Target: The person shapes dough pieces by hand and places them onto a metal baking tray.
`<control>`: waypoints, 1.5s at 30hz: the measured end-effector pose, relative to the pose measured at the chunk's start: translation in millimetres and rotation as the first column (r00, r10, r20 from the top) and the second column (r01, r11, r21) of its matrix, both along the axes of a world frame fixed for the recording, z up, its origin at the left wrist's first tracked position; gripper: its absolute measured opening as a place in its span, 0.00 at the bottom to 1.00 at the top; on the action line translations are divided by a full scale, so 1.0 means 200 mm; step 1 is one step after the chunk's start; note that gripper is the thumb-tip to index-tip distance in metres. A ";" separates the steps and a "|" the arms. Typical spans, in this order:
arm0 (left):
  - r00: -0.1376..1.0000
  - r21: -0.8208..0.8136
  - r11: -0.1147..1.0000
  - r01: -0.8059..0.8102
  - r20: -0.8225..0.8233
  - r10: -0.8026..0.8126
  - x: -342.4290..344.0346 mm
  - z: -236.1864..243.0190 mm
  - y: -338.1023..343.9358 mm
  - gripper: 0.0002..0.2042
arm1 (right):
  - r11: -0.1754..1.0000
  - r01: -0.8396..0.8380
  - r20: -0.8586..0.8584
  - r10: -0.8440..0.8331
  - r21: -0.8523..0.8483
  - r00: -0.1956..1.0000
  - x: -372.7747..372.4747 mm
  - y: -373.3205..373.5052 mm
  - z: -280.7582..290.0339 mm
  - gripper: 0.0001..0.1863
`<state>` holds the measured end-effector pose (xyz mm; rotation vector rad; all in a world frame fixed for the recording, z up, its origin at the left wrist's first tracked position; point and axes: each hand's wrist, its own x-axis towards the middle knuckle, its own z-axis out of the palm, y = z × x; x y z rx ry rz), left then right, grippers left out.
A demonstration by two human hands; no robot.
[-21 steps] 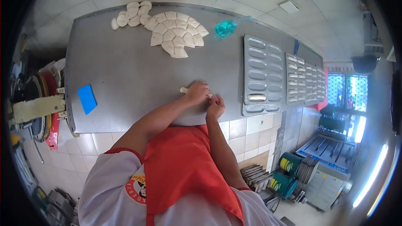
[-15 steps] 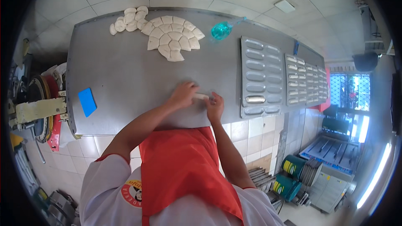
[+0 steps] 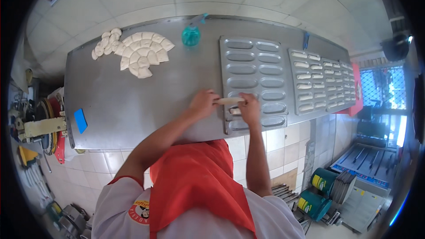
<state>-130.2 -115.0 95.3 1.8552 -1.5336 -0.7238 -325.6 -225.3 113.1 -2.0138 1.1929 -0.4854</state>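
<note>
A thin rolled stick of dough (image 3: pixel 230 101) stretches between my two hands. My left hand (image 3: pixel 202 104) grips its left end and my right hand (image 3: pixel 250 108) grips its right end. The stick hovers over the near left part of a grey metal baking tray (image 3: pixel 254 68) with long moulded slots. Under my right hand another dough stick (image 3: pixel 236 111) lies in a slot near the tray's front. The other slots of this tray look bare.
Cut dough pieces (image 3: pixel 139 53) lie fanned out at the steel table's (image 3: pixel 128 102) far left. A teal spray bottle (image 3: pixel 191 35) stands at the back. To the right is a second tray (image 3: pixel 323 84) filled with dough sticks. A blue scraper (image 3: pixel 80 120) lies at the left edge.
My hands moved right from the bare table in front of me to over the tray, carrying the dough stick. My view also shifted right.
</note>
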 end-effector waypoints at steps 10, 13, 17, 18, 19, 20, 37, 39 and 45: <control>0.966 0.088 0.996 -0.033 0.259 0.009 -0.40 -0.18 -0.39 0.11 | 0.985 -0.164 0.079 0.168 -0.055 0.983 -0.36 -0.46 -0.25 0.12; 0.957 0.106 0.993 -0.042 0.290 0.010 -0.38 -0.18 -0.36 0.12 | 0.981 -0.185 0.043 0.188 -0.060 0.981 -0.39 -0.45 -0.26 0.13; 0.943 0.119 0.992 -0.043 0.332 0.001 -0.37 -0.20 -0.35 0.15 | 0.949 -0.291 -0.029 0.290 -0.120 0.957 -0.40 -0.50 -0.31 0.13; 0.939 0.121 0.991 -0.058 0.344 0.013 -0.37 -0.21 -0.32 0.16 | 0.946 -0.296 -0.032 0.294 -0.134 0.955 -0.40 -0.48 -0.33 0.13; 0.948 0.108 0.993 -0.042 0.318 0.005 -0.37 -0.18 -0.32 0.16 | 0.940 -0.299 -0.026 0.299 -0.164 0.954 -0.38 -0.49 -0.34 0.13; 0.957 0.098 0.995 -0.027 0.292 -0.003 -0.38 -0.17 -0.31 0.17 | 0.943 -0.292 -0.038 0.290 -0.160 0.956 -0.39 -0.48 -0.35 0.13; 0.853 0.139 0.894 -0.425 0.392 0.344 1.29 -0.32 0.31 0.06 | 0.990 -0.122 -0.291 0.096 -0.073 0.952 0.06 0.32 -0.14 0.20; 0.956 0.321 0.923 -0.213 0.263 0.129 1.28 -0.25 0.22 0.05 | 0.979 -0.180 0.022 0.183 -0.091 0.983 0.29 0.53 -0.16 0.24; 0.891 0.270 0.937 0.221 -0.446 -0.082 0.85 0.08 0.59 0.20 | 0.951 -0.309 0.412 0.285 -0.009 0.866 0.85 1.06 0.01 0.27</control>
